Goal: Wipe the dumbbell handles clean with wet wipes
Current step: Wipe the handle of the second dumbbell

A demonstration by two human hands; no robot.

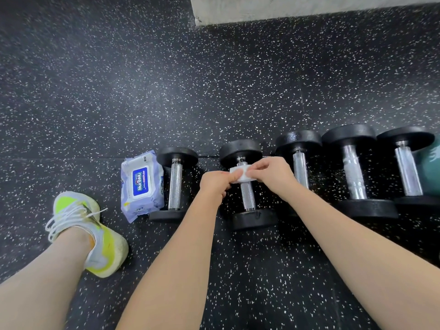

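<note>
Several black dumbbells with knurled steel handles lie in a row on the speckled floor. Over the second dumbbell (247, 198) from the left, a folded white wet wipe (242, 176) lies across the upper part of the handle. My left hand (215, 183) pinches the wipe's left end and my right hand (273, 173) pinches its right end. The wipes pack (141, 186), lilac with a blue label, lies left of the first dumbbell (175, 184), its lid closed.
Three more dumbbells (354, 172) lie to the right, the farthest beside a green object (431, 170) at the frame's edge. My leg and a yellow-white shoe (90, 232) rest on the floor at lower left. A pale wall base (309, 8) runs along the top.
</note>
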